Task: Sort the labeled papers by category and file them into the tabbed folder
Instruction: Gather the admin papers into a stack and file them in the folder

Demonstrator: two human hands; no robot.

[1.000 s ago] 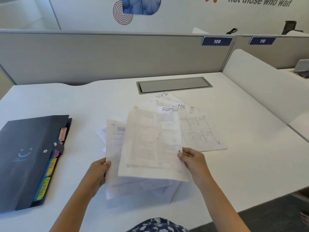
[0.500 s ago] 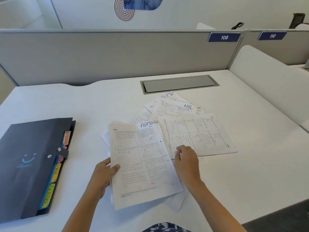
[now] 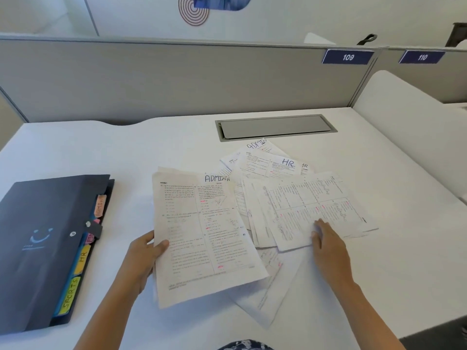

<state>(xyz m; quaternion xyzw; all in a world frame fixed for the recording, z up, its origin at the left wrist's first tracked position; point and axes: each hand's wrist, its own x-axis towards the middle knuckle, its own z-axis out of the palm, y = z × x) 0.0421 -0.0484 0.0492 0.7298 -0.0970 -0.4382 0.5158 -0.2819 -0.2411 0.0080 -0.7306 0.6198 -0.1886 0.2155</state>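
On the desk (image 3: 101, 147), left hand (image 3: 141, 258) grips ADMIN sheet (image 3: 202, 236) (thumb on top); right hand (image 3: 328, 246) rests flat on the papers (image 3: 303, 203).

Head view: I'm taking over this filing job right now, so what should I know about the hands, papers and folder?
Left hand grips the ADMIN sheet by its left edge.
Right hand lies flat, fingers straight, on the loose papers spread on the desk; some are marked HR or ADMIN.
Tabbed folder lies closed at the left, with its tabs reading ADMIN, HR and SPORTS.
Done: nothing visibly filed.
Left: sort the papers, open the folder, file each behind its tab.
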